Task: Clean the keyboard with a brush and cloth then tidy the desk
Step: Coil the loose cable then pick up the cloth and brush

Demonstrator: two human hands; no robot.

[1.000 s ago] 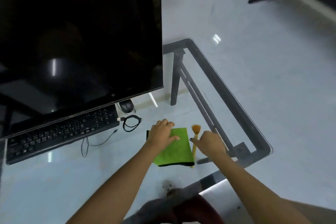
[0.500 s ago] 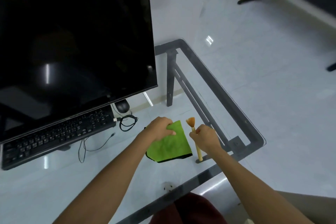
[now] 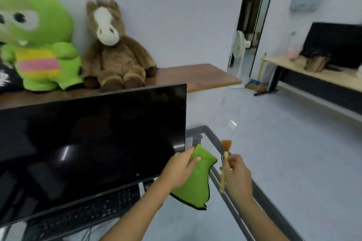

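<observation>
Early stage: left hand (image 3: 181, 170) fingers clamped on cloth (image 3: 195, 180), right hand (image 3: 238, 175) fingers clamped on brush (image 3: 225, 159), both held above surface right of keyboard (image 3: 88, 211); cleaning, tidying seemingly outstanding.

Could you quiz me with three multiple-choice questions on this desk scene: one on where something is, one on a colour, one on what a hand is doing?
1. Where is the keyboard?
A. Below the dark monitor
B. On the wooden shelf
C. On the floor

2. What colour is the cloth?
A. Blue
B. Green
C. White

3. What is the right hand doing?
A. Resting flat on the glass
B. Typing
C. Holding the brush bristles-up

Answers: 1 A, its keys show under the screen's lower edge. 2 B, it is bright green in the left hand. 3 C, fingers close round the wooden handle.
</observation>
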